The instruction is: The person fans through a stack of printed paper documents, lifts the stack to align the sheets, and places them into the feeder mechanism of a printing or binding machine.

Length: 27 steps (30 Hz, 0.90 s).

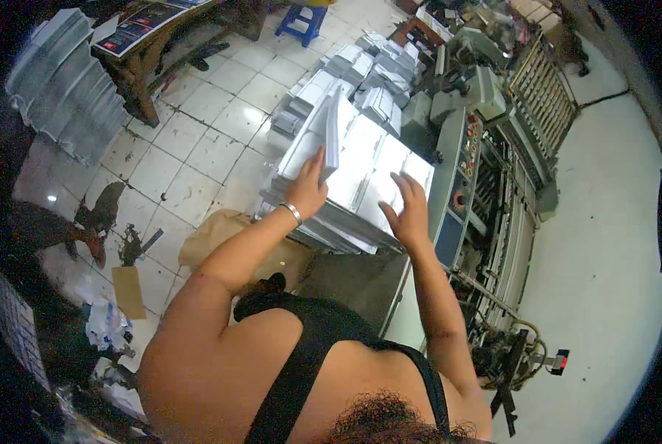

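My left hand (308,186) has its fingers along the side of a thick white paper stack (332,137), which stands tilted on edge. The thumb is hard to make out. Below and beside it lie wide piles of white paper (390,166) in side-by-side blocks, roughly knee to waist high. Over their right near part hovers my right hand (407,211), fingers apart and holding nothing; whether a fingertip touches the paper I cannot tell.
Along the right runs a grey machine with a control panel (458,192) of knobs and buttons. More paper bundles (379,63) stand behind the piles. Brown wrapping paper (212,240) lies on the tiled floor. A wooden table (149,63) and a blue stool (301,24) stand farther off.
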Each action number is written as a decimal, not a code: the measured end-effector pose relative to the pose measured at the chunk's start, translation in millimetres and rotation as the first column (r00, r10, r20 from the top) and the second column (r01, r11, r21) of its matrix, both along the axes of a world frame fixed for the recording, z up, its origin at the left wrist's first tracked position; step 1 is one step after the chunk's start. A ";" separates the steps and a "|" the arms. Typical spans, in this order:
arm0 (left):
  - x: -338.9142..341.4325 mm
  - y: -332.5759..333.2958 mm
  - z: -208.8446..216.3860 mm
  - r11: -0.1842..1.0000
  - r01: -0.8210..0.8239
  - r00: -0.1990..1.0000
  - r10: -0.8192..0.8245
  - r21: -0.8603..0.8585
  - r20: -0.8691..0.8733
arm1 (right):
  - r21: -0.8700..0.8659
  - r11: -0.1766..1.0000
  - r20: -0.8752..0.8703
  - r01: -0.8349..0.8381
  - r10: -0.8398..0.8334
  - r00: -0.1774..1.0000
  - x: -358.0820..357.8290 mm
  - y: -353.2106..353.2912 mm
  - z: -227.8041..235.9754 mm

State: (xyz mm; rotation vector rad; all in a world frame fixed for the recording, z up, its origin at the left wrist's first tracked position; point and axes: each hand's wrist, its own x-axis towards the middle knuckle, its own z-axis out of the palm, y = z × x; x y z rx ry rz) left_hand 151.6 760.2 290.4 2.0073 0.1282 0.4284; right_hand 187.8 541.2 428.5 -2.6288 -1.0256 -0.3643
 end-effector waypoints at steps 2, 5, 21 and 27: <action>-4.6 2.0 10.2 1.000 0.025 0.999 -0.025 -0.003 -0.037 | -0.115 0.984 -0.014 -0.136 0.135 0.991 36.5 37.9 7.9; -2.5 2.5 3.2 0.997 0.060 0.998 -0.060 -0.052 -0.005 | -0.379 0.886 0.031 -0.268 0.301 0.953 66.9 91.4 18.8; -17.4 3.9 17.1 0.974 0.192 0.980 -0.196 0.117 0.029 | -0.712 0.517 0.000 -0.476 0.677 0.736 142.7 115.2 33.9; -10.6 -0.2 -4.8 0.977 0.183 0.951 -0.204 0.108 0.233 | -0.750 0.622 0.145 -0.226 0.488 0.861 142.1 30.0 175.6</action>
